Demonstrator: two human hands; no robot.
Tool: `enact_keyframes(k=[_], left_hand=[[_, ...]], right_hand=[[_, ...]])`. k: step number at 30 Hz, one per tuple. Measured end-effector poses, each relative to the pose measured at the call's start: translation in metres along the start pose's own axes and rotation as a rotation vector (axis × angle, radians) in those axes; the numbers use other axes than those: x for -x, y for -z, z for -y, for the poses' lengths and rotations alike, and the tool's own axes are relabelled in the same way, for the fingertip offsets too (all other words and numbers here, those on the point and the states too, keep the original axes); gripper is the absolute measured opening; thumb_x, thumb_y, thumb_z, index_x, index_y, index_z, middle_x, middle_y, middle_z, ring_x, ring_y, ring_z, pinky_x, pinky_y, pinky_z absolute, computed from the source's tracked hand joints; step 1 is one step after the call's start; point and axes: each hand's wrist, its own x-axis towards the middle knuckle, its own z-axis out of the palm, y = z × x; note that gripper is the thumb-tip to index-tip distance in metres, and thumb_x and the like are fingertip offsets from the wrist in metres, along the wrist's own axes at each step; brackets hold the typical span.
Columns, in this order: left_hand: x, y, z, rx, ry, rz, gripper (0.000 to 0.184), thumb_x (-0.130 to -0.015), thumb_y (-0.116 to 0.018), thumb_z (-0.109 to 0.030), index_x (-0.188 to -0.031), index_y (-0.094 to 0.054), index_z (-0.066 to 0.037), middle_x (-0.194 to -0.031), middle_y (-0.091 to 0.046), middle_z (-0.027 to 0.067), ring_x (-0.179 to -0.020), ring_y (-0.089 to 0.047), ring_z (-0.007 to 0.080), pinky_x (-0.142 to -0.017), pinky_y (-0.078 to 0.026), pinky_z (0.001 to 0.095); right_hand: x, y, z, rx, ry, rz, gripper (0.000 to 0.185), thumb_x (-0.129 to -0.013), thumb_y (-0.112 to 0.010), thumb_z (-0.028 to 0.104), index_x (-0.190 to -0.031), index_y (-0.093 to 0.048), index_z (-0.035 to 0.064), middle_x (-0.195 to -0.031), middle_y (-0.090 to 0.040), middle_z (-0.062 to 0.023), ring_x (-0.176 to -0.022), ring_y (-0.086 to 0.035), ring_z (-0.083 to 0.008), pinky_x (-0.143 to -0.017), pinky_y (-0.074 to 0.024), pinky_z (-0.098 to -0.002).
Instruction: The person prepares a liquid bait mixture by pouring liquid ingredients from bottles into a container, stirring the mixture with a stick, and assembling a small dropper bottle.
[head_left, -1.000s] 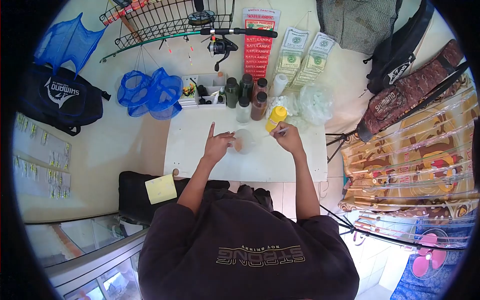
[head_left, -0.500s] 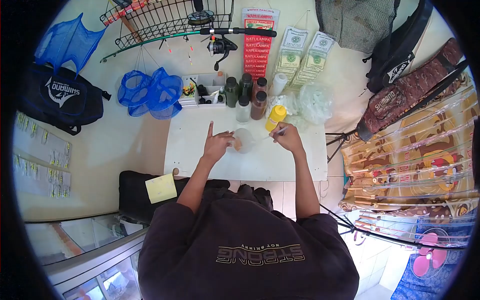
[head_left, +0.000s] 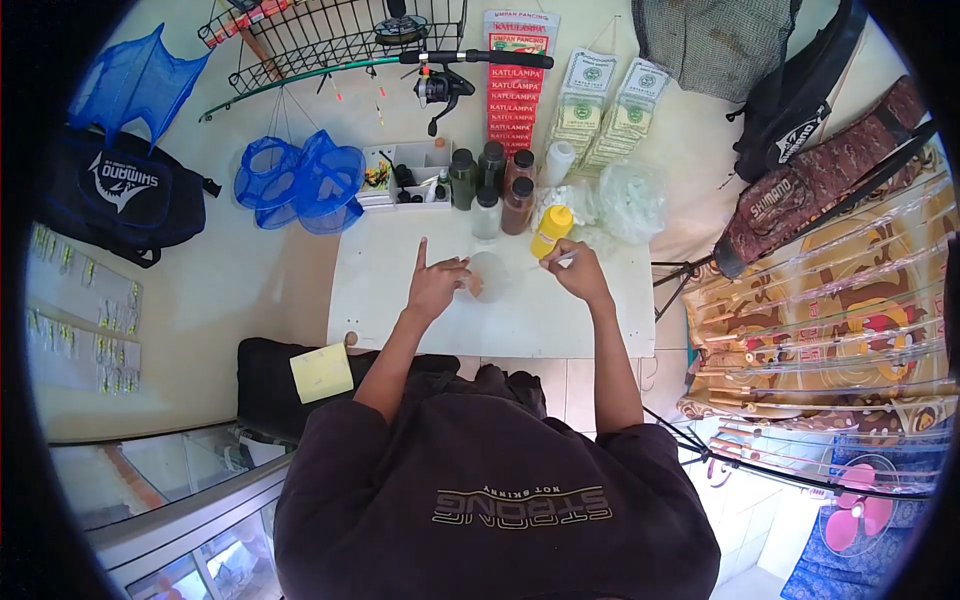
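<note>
My left hand (head_left: 436,287) grips the left side of a translucent bowl (head_left: 493,277) on the white table, its index finger stretched out away from me. Something orange-brown (head_left: 474,286) shows at the bowl's left side; I cannot tell whether it is contents or fingertips seen through the wall. To the right of the bowl, my right hand (head_left: 580,274) pinches a thin pale stick-like utensil (head_left: 567,255) whose far end is too faint to make out. A yellow squeeze bottle (head_left: 552,231) stands just beyond my right hand.
Several dark-capped bottles (head_left: 487,215) stand at the table's back, beside a white divided organizer (head_left: 410,180) and clear plastic bags (head_left: 632,203). A fishing rod with reel (head_left: 440,88) hangs above. The white table's (head_left: 400,335) front edge lies near my body.
My right hand has shifted slightly, and the utensil's tip has drawn back to the right, away from the bowl. My left hand keeps its hold on the bowl.
</note>
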Motion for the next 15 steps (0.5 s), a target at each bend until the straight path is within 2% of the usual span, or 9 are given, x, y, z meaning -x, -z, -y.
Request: enact_keyframes(k=[2, 4, 5, 7, 8, 10, 14, 15], left_hand=[[-0.001, 0.000, 0.001, -0.006, -0.013, -0.010, 0.024, -0.082, -0.069, -0.016, -0.104, -0.072, -0.024, -0.123, -0.066, -0.0081, -0.117, -0.059, 0.0074, -0.119, -0.005, 0.0605], [-0.001, 0.000, 0.000, 0.016, 0.000, 0.005, 0.023, -0.082, -0.069, -0.016, -0.103, -0.072, -0.023, -0.123, -0.066, -0.0076, -0.117, -0.059, 0.0077, -0.119, -0.004, 0.0606], [0.000, 0.000, 0.001, 0.016, 0.002, 0.007, 0.023, -0.082, -0.069, -0.016, -0.103, -0.072, -0.023, -0.123, -0.066, -0.0076, -0.117, -0.059, 0.0077, -0.119, -0.004, 0.0606], [-0.002, -0.002, 0.002, 0.020, 0.003, 0.020, 0.022, -0.083, -0.067, -0.016, -0.103, -0.073, -0.024, -0.126, -0.065, -0.0074, -0.119, -0.058, 0.0084, -0.119, -0.001, 0.0591], [-0.003, -0.003, 0.002, 0.022, 0.006, 0.019, 0.022, -0.083, -0.067, -0.016, -0.103, -0.073, -0.024, -0.126, -0.065, -0.0074, -0.119, -0.058, 0.0084, -0.119, -0.001, 0.0591], [-0.001, -0.002, 0.002, 0.031, 0.018, 0.027, 0.023, -0.083, -0.067, -0.016, -0.104, -0.072, -0.024, -0.127, -0.064, -0.0080, -0.120, -0.057, 0.0078, -0.119, -0.002, 0.0589], [0.001, -0.001, 0.001, 0.036, 0.034, 0.030, 0.024, -0.083, -0.066, -0.015, -0.105, -0.072, -0.024, -0.127, -0.064, -0.0080, -0.121, -0.056, 0.0075, -0.119, -0.002, 0.0587], [0.002, -0.001, 0.001, 0.049, 0.035, 0.025, 0.024, -0.083, -0.066, -0.015, -0.105, -0.072, -0.024, -0.127, -0.064, -0.0078, -0.121, -0.057, 0.0077, -0.119, -0.002, 0.0586]], right_hand=[[0.000, 0.002, -0.001, -0.013, 0.002, -0.008, 0.013, -0.074, -0.077, 0.009, -0.077, -0.065, 0.0031, -0.077, -0.069, -0.0088, -0.080, -0.060, -0.0248, -0.076, -0.0478, -0.0359], [-0.002, 0.010, 0.002, -0.274, -0.183, 0.248, 0.007, -0.072, -0.072, 0.005, -0.077, -0.067, 0.0046, -0.078, -0.071, -0.0074, -0.088, -0.061, -0.0280, -0.080, -0.0498, -0.0380], [-0.002, 0.008, 0.004, -0.275, -0.184, 0.250, 0.007, -0.072, -0.072, 0.005, -0.077, -0.067, 0.0046, -0.078, -0.071, -0.0074, -0.088, -0.061, -0.0280, -0.080, -0.0498, -0.0380], [-0.002, 0.003, 0.009, -0.010, -0.051, -0.037, 0.005, -0.073, -0.071, 0.003, -0.077, -0.067, 0.0040, -0.078, -0.071, -0.0078, -0.083, -0.065, -0.0259, -0.078, -0.0508, -0.0357], [-0.003, 0.004, 0.009, -0.008, -0.049, -0.034, 0.005, -0.073, -0.071, 0.003, -0.077, -0.067, 0.0040, -0.078, -0.071, -0.0078, -0.083, -0.065, -0.0259, -0.078, -0.0508, -0.0357], [-0.003, 0.007, 0.011, -0.218, -0.150, 0.166, 0.005, -0.073, -0.070, 0.002, -0.076, -0.066, 0.0033, -0.078, -0.072, -0.0081, -0.079, -0.067, -0.0245, -0.077, -0.0512, -0.0344], [-0.004, 0.005, 0.007, -0.143, -0.101, 0.142, 0.006, -0.073, -0.071, 0.002, -0.077, -0.066, 0.0032, -0.080, -0.072, -0.0082, -0.079, -0.066, -0.0245, -0.077, -0.0510, -0.0346], [-0.003, 0.001, 0.007, -0.065, -0.038, 0.030, 0.006, -0.073, -0.071, 0.002, -0.077, -0.066, 0.0033, -0.080, -0.072, -0.0083, -0.079, -0.066, -0.0249, -0.077, -0.0509, -0.0347]])
